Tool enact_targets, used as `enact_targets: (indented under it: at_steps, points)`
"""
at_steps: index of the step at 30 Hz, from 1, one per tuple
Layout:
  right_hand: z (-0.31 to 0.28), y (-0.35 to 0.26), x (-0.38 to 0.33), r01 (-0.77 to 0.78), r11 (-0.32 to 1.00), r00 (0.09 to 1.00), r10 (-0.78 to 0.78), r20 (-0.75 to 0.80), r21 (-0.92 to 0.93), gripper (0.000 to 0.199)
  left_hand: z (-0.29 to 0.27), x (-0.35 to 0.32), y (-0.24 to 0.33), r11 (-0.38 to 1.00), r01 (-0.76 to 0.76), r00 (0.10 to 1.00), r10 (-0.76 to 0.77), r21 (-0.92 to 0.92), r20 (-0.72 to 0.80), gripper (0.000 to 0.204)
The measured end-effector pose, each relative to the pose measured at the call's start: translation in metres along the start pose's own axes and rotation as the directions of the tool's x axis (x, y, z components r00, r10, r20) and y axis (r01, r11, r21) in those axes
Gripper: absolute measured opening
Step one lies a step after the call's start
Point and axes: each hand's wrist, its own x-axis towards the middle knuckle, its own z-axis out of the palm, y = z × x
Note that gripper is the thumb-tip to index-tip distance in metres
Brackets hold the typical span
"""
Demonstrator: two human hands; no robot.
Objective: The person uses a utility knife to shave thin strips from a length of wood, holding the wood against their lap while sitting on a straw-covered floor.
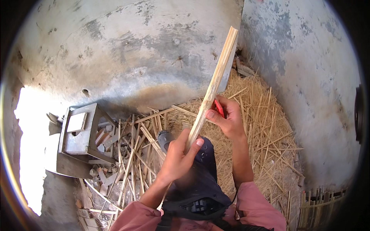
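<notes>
A long pale split bamboo strip slants up and away from me in front of the walls. My left hand is closed around its lower end, thumb along the near side. Farther up, my right hand grips the red handle of a knife, thumb pressed near the strip. The knife's flat grey blade shows along the strip's right side, partly hidden behind it. Whether the blade's edge touches the strip, I cannot tell.
Straw-like shavings cover the floor at right, and loose strips lie crisscrossed at left. A worn wooden box with rubble sits beside a bright opening. Stained walls meet at a corner ahead. A row of upright sticks stands lower right.
</notes>
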Motion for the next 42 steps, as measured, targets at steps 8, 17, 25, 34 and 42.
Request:
enact_targets:
  at_steps: [8, 17, 25, 34, 42]
  points:
    - [0.004, -0.022, 0.019, 0.014, 1.0, 0.997, -0.014, -0.074, -0.002, 0.019, -0.011, -0.006, -0.018, 0.95, 0.005, 0.988, 0.045, -0.313, 0.151, 0.028]
    - [0.002, -0.004, 0.018, 0.158, 0.973, 0.987, -0.147, 0.072, -0.17, 0.04, -0.028, -0.027, -0.032, 0.923, 0.13, 0.97, -0.043, -0.363, 0.239, 0.039]
    - [0.025, 0.003, 0.001, 0.457, 0.738, 0.889, -0.355, 0.291, -0.497, 0.036, -0.036, -0.034, -0.023, 0.954, 0.105, 0.988, -0.067, -0.281, 0.139, 0.043]
    - [0.041, 0.015, -0.012, 0.498, 0.61, 0.858, -0.45, 0.247, -0.617, 0.035, -0.032, -0.038, -0.022, 0.967, 0.111, 0.994, -0.11, -0.231, 0.015, 0.047]
    - [0.043, 0.02, -0.016, 0.469, 0.581, 0.861, -0.468, 0.199, -0.665, 0.036, -0.032, -0.04, -0.026, 0.948, 0.16, 0.987, -0.151, -0.273, 0.053, 0.049]
